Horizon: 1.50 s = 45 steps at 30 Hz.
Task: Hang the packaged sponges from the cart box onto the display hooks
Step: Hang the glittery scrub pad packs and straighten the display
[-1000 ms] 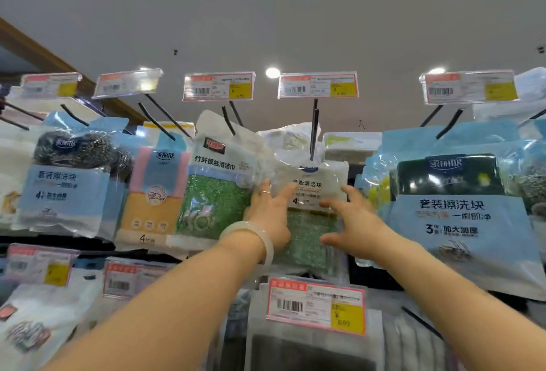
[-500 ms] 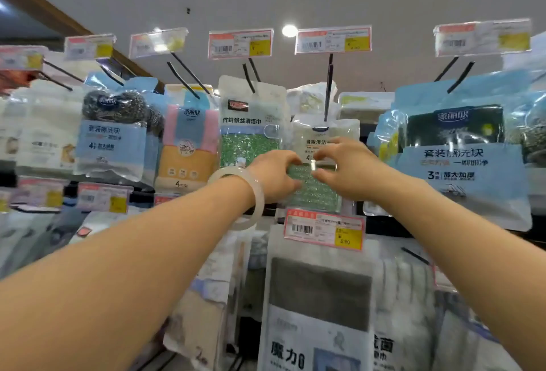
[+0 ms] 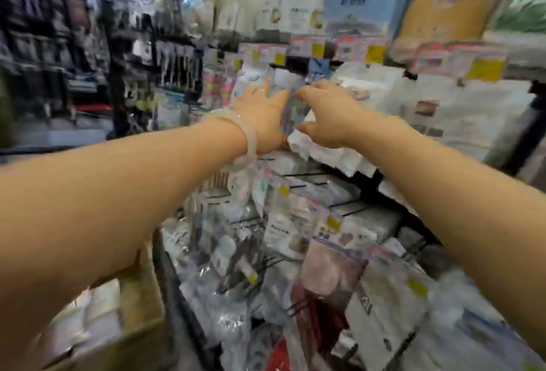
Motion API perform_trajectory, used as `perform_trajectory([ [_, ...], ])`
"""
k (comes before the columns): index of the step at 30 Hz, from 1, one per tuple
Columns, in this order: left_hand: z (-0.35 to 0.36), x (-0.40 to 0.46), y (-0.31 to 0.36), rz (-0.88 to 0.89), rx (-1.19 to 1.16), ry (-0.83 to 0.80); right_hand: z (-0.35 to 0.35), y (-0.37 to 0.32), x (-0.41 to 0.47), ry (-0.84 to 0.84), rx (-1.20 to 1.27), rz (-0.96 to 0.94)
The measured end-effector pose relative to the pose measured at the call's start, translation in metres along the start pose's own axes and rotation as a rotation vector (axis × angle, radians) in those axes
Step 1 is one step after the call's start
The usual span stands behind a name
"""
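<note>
The view is motion-blurred. Both my arms reach forward to the display racks. My left hand (image 3: 263, 116), with a pale bangle on the wrist, has its fingers spread and straight against hanging packets. My right hand (image 3: 328, 116) is beside it with loosely curved fingers and nothing plainly held. A narrow clear packet (image 3: 292, 104) hangs on the rack between the two hands. The cardboard cart box (image 3: 141, 326) sits at the lower left with pale packaged sponges (image 3: 88, 311) inside. The top row of sponge packs (image 3: 443, 10) shows at the upper right.
Rows of black display hooks (image 3: 307, 175) with yellow price tags (image 3: 484, 70) carry packaged goods across the middle and right. A dark rack of kitchen tools (image 3: 174, 66) stands at the left. Packets of gloves and cloths (image 3: 334, 276) fill the lower shelves.
The view has swung down and to the left, away from the top hooks. Both hands have come off the green sponge packet and now hover at a lower row. The cart box has come into view.
</note>
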<state>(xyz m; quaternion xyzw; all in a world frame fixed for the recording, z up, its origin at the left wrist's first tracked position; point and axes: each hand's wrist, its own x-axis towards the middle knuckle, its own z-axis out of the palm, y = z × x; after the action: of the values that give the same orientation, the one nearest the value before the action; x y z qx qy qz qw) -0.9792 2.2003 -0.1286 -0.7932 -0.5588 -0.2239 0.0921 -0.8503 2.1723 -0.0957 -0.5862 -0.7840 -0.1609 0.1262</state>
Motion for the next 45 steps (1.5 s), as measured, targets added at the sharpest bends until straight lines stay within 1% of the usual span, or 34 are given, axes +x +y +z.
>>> perform_trajectory([
  [4,0.039,-0.052,-0.104,-0.218,0.042,-0.143,0.094,-0.096,0.031,-0.172,0.1,-0.204],
  [7,0.069,-0.093,-0.179,-0.375,0.067,-0.246,0.165,-0.171,0.043,-0.319,0.148,-0.316],
  [12,0.132,-0.153,-0.294,-0.615,0.028,-0.431,0.275,-0.27,0.06,-0.55,0.241,-0.396],
  [15,0.175,-0.18,-0.358,-0.755,-0.04,-0.523,0.336,-0.311,0.078,-0.669,0.28,-0.4],
  [18,0.218,-0.204,-0.409,-0.906,-0.169,-0.595,0.393,-0.338,0.093,-0.799,0.324,-0.342],
  [21,0.261,-0.229,-0.443,-1.04,-0.269,-0.673,0.448,-0.355,0.097,-0.928,0.349,-0.258],
  [25,0.323,-0.259,-0.464,-1.173,-0.368,-0.798,0.518,-0.377,0.088,-1.099,0.399,-0.17],
  [27,0.356,-0.269,-0.47,-1.206,-0.438,-0.799,0.554,-0.389,0.082,-1.15,0.459,-0.141],
  [29,0.391,-0.279,-0.477,-1.265,-0.461,-0.748,0.589,-0.403,0.077,-1.194,0.534,-0.082],
  [31,0.428,-0.285,-0.486,-1.395,-0.506,-0.656,0.625,-0.42,0.074,-1.219,0.621,-0.006],
  [32,0.446,-0.285,-0.491,-1.474,-0.497,-0.621,0.643,-0.43,0.074,-1.203,0.66,0.028],
  [34,0.476,-0.283,-0.502,-1.648,-0.392,-0.612,0.675,-0.45,0.077,-1.172,0.718,0.157],
  [35,0.488,-0.285,-0.508,-1.72,-0.381,-0.618,0.691,-0.46,0.077,-1.168,0.757,0.237],
  [36,0.501,-0.289,-0.511,-1.756,-0.392,-0.6,0.707,-0.469,0.077,-1.148,0.816,0.305],
  [39,0.526,-0.302,-0.515,-1.752,-0.518,-0.554,0.744,-0.489,0.077,-1.067,0.904,0.45],
  [41,0.537,-0.308,-0.517,-1.785,-0.543,-0.528,0.761,-0.497,0.079,-1.029,0.912,0.472],
  [44,0.544,-0.31,-0.514,-1.734,-0.599,-0.488,0.77,-0.498,0.081,-1.094,0.95,0.474],
  [45,0.543,-0.311,-0.513,-1.736,-0.604,-0.43,0.77,-0.494,0.082,-1.126,0.971,0.493],
])
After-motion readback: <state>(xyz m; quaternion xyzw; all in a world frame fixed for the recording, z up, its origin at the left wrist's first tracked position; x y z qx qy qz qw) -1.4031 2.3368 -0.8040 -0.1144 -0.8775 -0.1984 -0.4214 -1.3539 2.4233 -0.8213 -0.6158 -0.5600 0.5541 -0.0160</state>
